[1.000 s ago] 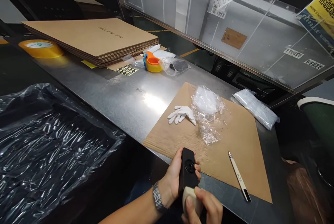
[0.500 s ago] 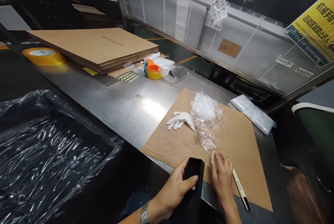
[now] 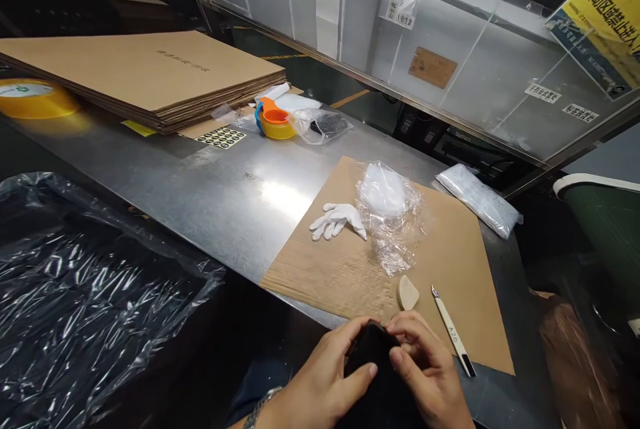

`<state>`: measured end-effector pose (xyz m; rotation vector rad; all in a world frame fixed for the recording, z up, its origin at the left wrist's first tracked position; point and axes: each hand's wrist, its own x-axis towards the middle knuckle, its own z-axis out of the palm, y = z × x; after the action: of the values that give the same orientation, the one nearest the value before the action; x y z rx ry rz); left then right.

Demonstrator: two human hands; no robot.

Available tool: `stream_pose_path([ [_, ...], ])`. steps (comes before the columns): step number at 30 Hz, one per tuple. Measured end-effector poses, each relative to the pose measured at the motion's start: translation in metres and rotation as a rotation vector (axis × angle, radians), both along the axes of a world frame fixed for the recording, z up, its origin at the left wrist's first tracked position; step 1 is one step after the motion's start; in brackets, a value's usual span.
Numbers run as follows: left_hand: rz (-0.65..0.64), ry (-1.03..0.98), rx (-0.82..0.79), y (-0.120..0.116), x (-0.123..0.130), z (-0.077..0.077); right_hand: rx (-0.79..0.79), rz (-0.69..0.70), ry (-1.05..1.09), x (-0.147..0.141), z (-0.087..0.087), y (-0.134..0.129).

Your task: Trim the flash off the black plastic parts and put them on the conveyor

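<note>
A black object point(image 3: 373, 356), dark and hard to make out, is held between both hands at the near edge of the cardboard sheet point(image 3: 450, 249). My left hand point(image 3: 330, 372) wraps its left side, thumb across the front. The fingertips of my right hand point(image 3: 425, 366) pinch its upper right edge. Just beyond my right hand, a beige rounded block point(image 3: 408, 293) rests on the cardboard. To the right lies a white pen-like tool point(image 3: 453, 332) marked A26, its metal tip pointing away. A white glove point(image 3: 339, 221) and crumpled clear plastic point(image 3: 393, 206) lie further back.
Stacked cardboard point(image 3: 150, 76), yellow tape point(image 3: 37, 98), a tape roll with orange holder point(image 3: 275, 120) and a sticker sheet point(image 3: 221, 138) are at the left and back. A wrapped white packet point(image 3: 480, 199) lies right. Black plastic sheeting point(image 3: 95, 302) fills the lower left.
My right hand has let go of the beige block and moved left onto the black object's upper edge. The black object is now tilted differently in my left hand. The view has shifted slightly.
</note>
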<state>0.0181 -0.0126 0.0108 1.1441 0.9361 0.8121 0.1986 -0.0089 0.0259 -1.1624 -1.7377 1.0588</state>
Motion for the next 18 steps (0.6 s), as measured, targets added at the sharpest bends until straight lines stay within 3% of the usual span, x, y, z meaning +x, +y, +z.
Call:
stream_pose_path([
  [7,0.028,0.025,-0.031,-0.003,0.0,0.004,-0.079,0.083,0.052,0.006,-0.003,-0.002],
  [13,-0.07,-0.001,-0.027,0.003,0.003,0.005,-0.114,0.025,0.144,0.007,-0.013,-0.002],
  [18,-0.038,-0.062,-0.086,0.003,0.004,0.001,-0.115,0.04,0.093,0.01,-0.016,-0.002],
])
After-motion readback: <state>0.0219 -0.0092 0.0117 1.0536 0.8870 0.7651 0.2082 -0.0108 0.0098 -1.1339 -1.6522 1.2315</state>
